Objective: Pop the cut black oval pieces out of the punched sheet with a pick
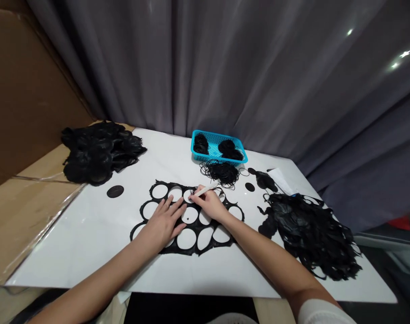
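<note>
A black sheet with rows of round holes [201, 233] lies flat on the white table [103, 243]. My left hand [165, 220] rests on the sheet's left part, palm down with fingers spread. Over the upper middle of the sheet, my right hand [210, 204] is closed around a white pen-like tool [207, 187], its lower end close to the rim of a hole. A loose heap of thin black rings [221, 172] sits just beyond the sheet, in front of a blue basket [243, 157] that holds bundles of black rings.
Black sheets are piled at the back left [93, 153]; a tangled black heap [313, 234] covers the right side. Black discs lie at the left [115, 191] and right [249, 187]. White paper [280, 180] is near the back right. Cardboard and a grey curtain border the table.
</note>
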`<state>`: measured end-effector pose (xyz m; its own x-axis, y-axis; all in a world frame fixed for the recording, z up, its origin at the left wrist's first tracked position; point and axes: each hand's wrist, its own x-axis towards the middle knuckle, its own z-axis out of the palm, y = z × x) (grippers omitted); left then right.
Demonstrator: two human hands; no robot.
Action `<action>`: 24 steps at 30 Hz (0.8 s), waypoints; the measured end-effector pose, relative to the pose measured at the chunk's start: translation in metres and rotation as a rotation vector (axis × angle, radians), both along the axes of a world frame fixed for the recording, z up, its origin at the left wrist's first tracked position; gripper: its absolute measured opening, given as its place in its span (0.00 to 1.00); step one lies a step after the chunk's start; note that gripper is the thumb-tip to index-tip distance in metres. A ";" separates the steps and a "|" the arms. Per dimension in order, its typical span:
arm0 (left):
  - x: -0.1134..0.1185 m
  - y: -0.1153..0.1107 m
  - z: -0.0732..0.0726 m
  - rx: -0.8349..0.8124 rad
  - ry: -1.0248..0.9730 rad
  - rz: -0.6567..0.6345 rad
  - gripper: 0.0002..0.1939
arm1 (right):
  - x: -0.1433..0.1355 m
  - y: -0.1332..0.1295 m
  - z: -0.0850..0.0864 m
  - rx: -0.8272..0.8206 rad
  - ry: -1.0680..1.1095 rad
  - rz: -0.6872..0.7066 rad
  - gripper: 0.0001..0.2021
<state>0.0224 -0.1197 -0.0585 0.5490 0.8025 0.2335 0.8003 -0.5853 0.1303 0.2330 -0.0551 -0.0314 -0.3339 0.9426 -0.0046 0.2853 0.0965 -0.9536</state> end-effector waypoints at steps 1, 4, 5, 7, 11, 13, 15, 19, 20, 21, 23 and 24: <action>0.001 0.000 0.000 0.000 0.001 0.003 0.25 | -0.001 -0.003 -0.001 0.057 -0.066 0.005 0.13; 0.002 -0.001 -0.002 -0.001 -0.007 0.007 0.26 | -0.002 -0.006 -0.001 0.120 -0.142 0.026 0.11; 0.002 -0.001 -0.002 -0.002 -0.011 0.008 0.26 | -0.002 -0.007 0.000 0.124 -0.151 0.034 0.11; 0.003 -0.001 -0.004 -0.005 -0.023 0.009 0.26 | -0.001 -0.007 0.002 0.121 -0.164 0.039 0.11; 0.003 -0.002 -0.007 -0.002 -0.043 0.010 0.26 | -0.002 -0.007 0.001 0.105 -0.161 0.024 0.11; 0.003 -0.002 -0.008 0.002 -0.047 0.009 0.25 | -0.002 -0.007 0.000 0.105 -0.157 0.020 0.11; 0.003 -0.002 -0.008 0.007 -0.047 0.008 0.25 | -0.002 -0.008 -0.001 0.110 -0.163 0.025 0.11; 0.003 -0.001 -0.008 0.016 -0.039 0.006 0.25 | -0.001 -0.008 -0.003 0.104 -0.152 0.013 0.11; 0.003 -0.001 -0.008 0.017 -0.038 0.005 0.25 | -0.001 -0.008 -0.003 0.102 -0.147 0.007 0.11; 0.003 -0.001 -0.007 0.017 -0.040 0.006 0.25 | -0.001 -0.008 -0.003 0.103 -0.146 0.005 0.11; 0.004 -0.002 -0.007 0.016 -0.050 0.006 0.25 | -0.001 -0.008 -0.002 0.116 -0.162 0.013 0.11; 0.004 -0.002 -0.007 0.015 -0.056 0.007 0.25 | 0.000 -0.008 -0.002 0.126 -0.172 0.020 0.11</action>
